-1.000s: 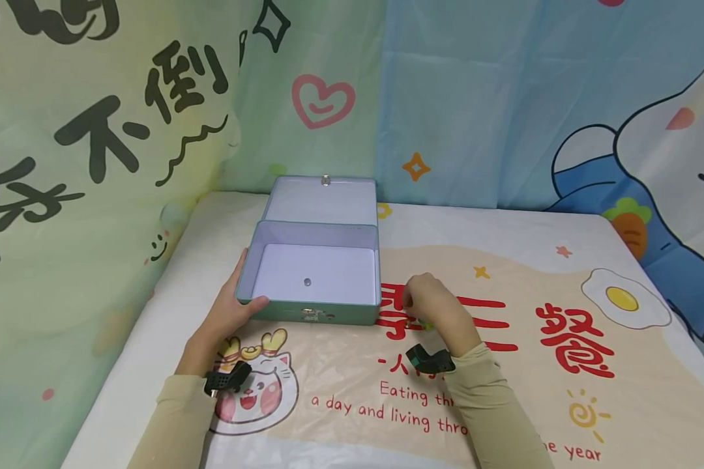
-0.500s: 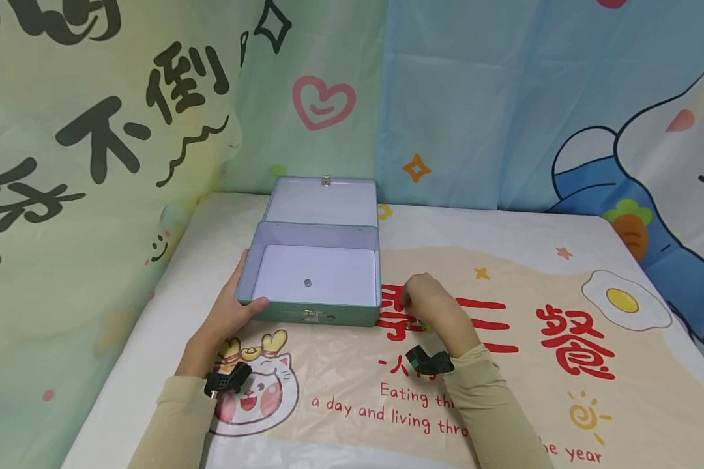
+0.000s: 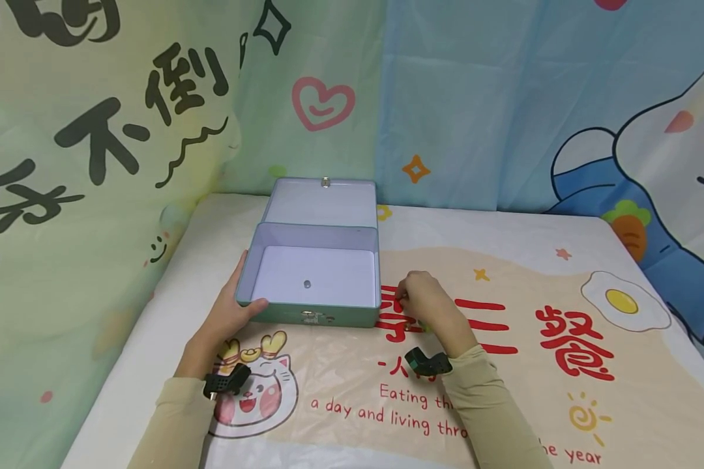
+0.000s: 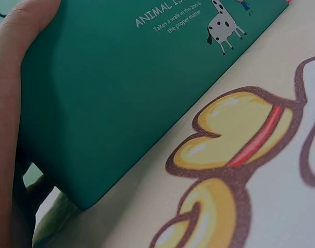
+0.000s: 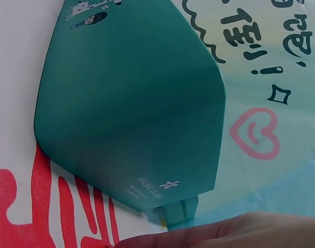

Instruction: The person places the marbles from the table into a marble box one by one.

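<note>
My left hand (image 3: 230, 309) holds a green metal box (image 3: 313, 314) at its front left corner, thumb over the rim and fingers along the side. Its hinged lid (image 3: 322, 202) lies back, showing the pale lilac inside. A tiny round silvery spot (image 3: 308, 284) sits on the box floor. The left wrist view shows the green front with a printed giraffe. Just right of the box, apart from it, my right hand (image 3: 428, 301) hangs bent downward by the tablecloth. Its fingertips are mostly hidden. One finger edge shows low in the right wrist view; whether anything is pinched cannot be made out.
A printed cloth (image 3: 352, 365) with red characters and a cat drawing covers the table. Small green and dark bits (image 3: 425, 327) show under the right hand, too small to identify. Patterned curtains (image 3: 446, 98) stand behind and at the left.
My right hand has shifted slightly left, a little nearer the box. The left hand and the box stay as they were.
</note>
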Tool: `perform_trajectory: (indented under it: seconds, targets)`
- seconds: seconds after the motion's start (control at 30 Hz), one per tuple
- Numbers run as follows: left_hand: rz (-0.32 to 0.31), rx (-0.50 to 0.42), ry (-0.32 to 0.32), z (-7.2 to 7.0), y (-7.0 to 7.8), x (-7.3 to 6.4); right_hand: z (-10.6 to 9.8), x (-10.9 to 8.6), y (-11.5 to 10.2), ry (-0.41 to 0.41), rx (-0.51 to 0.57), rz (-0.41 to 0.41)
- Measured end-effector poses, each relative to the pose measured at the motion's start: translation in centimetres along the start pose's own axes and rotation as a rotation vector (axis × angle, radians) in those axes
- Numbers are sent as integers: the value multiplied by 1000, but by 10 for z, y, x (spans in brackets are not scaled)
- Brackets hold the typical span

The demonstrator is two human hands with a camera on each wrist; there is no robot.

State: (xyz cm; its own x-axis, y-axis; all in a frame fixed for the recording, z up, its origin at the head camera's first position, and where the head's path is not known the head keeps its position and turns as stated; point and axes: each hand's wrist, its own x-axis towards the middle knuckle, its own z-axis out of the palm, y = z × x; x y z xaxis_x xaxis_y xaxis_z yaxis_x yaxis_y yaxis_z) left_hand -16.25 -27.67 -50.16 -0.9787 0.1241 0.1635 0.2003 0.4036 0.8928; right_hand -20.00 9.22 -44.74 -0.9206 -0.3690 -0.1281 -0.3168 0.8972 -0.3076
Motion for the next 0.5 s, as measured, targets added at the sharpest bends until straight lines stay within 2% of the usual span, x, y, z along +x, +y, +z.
perform_trajectory:
  seconds: [0.27,0.5]
  targets:
    - [-21,13,-4,0,3,0,2,-1,3,11,-10,25]
    - [-18,14,-3,0,2,0,4,2,4,-18,26,71]
